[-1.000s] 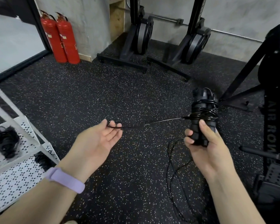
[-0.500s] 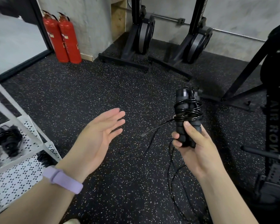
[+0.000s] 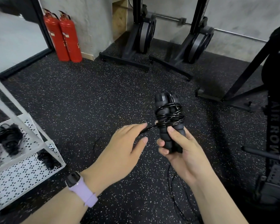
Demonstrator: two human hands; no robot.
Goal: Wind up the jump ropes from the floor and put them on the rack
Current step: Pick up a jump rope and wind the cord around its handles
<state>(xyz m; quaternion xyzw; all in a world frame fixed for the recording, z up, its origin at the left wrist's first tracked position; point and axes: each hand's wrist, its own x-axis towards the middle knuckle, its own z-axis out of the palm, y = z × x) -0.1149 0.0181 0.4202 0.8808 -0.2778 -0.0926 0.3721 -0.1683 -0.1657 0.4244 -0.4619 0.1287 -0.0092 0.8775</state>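
Note:
My right hand (image 3: 183, 152) grips the two black foam handles of a jump rope (image 3: 168, 113), held upright, with several turns of black cord wound round their upper half. My left hand (image 3: 124, 149) is just left of the handles and pinches the free cord where it leaves the coil. The rest of the cord (image 3: 174, 191) hangs below my right hand down to the floor. The white perforated rack (image 3: 23, 172) stands at the lower left. A wound rope (image 3: 9, 138) lies on its upper shelf and another wound rope (image 3: 46, 159) on the lower one.
Two red fire extinguishers (image 3: 63, 36) stand against the back wall. Black machine stands (image 3: 142, 44) sit on the speckled rubber floor behind. A black rowing machine frame (image 3: 273, 126) fills the right side. A lilac band is on my left wrist.
My left hand let go of the stretched cord, opened, then moved right to the handles and took the cord again. My right hand brought the handles left and nearer.

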